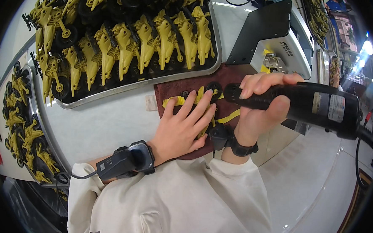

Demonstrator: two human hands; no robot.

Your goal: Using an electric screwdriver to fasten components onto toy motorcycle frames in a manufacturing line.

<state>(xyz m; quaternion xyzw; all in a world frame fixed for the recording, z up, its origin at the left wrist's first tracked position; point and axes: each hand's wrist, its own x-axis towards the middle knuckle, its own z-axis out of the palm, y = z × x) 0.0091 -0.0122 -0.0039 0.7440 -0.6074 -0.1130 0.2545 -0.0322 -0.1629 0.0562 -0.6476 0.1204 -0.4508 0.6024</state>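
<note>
My left hand (184, 122) lies with spread fingers over a yellow toy motorcycle (201, 94), which rests on a dark red towel (164, 90). Much of the toy is hidden under the fingers; one black wheel (214, 89) shows beyond the fingertips. In my right hand (263, 97) is a black corded electric screwdriver (301, 101), gripped around its narrower front part. The front end points left, close to that wheel; I cannot tell whether its tip touches the toy.
A metal tray (142, 82) full of yellow toy motorcycles fills the upper left. Another tray (31, 91) of them stands at far left. A white machine with a black panel (260, 27) is behind my right hand. The screwdriver's cord (357, 163) hangs at the right.
</note>
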